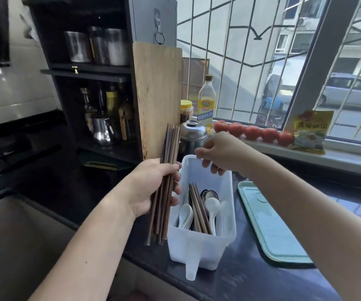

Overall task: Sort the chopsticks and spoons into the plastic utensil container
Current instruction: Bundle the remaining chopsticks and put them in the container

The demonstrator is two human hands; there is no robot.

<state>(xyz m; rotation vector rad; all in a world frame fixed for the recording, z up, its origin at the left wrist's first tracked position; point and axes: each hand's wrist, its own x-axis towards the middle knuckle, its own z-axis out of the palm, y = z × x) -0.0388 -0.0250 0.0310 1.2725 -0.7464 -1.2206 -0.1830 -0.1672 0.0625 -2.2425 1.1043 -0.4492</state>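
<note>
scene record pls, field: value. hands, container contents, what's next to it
left hand: grips a bundle of chopsticks, beside the container
right hand: fingers curled on the far rim
container: white plastic, on a dark counter
inside: loose chopsticks, white spoons, metal spoons
right of it: green tray
behind: cutting board, tomatoes
</note>
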